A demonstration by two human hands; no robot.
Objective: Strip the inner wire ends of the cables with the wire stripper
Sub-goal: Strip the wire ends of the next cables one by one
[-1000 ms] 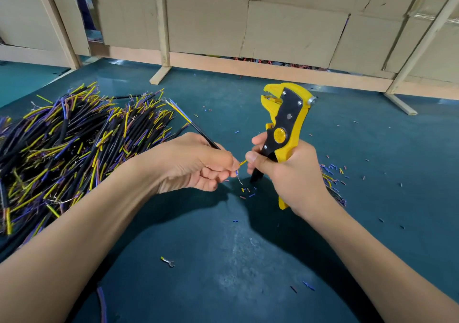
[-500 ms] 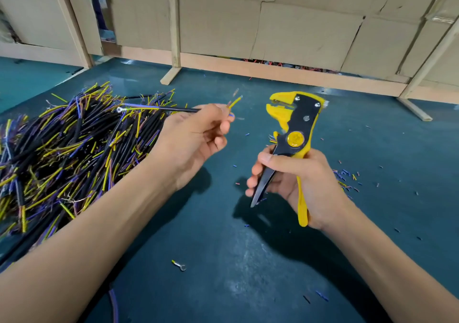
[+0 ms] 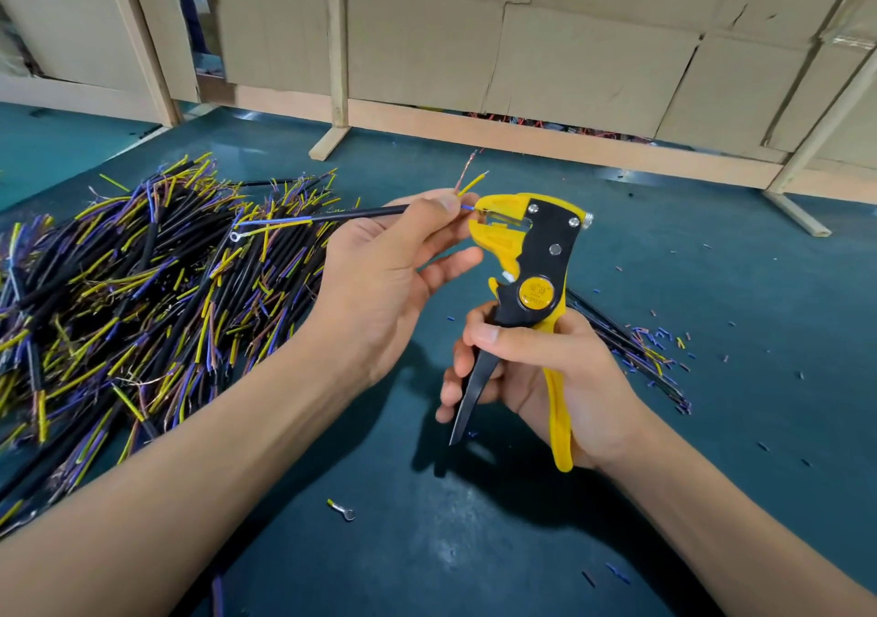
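My left hand (image 3: 394, 275) pinches a black cable (image 3: 365, 212) near its end, thumb on top. A blue inner wire (image 3: 467, 208) runs from my fingers into the jaws of the yellow and black wire stripper (image 3: 531, 256). A yellow wire (image 3: 472, 184) and a bare copper strand (image 3: 465, 170) stick up from the same end. My right hand (image 3: 536, 379) grips the stripper's handles, which are spread apart, with the jaws pointing up and left. The cable's far end carries a ring terminal (image 3: 235, 237) over the pile.
A large pile of black cables (image 3: 133, 294) with yellow, blue and brown ends covers the left of the teal table (image 3: 712, 284). A few cables and cut insulation bits (image 3: 650, 346) lie right of my right hand. A loose ring terminal (image 3: 342, 511) lies near the front. Cardboard and wooden posts (image 3: 337, 51) close the back.
Both hands came together and rose: the stripper's jaws moved up to the cable end, and the blue wire now sits in the jaws. The handles stay spread.
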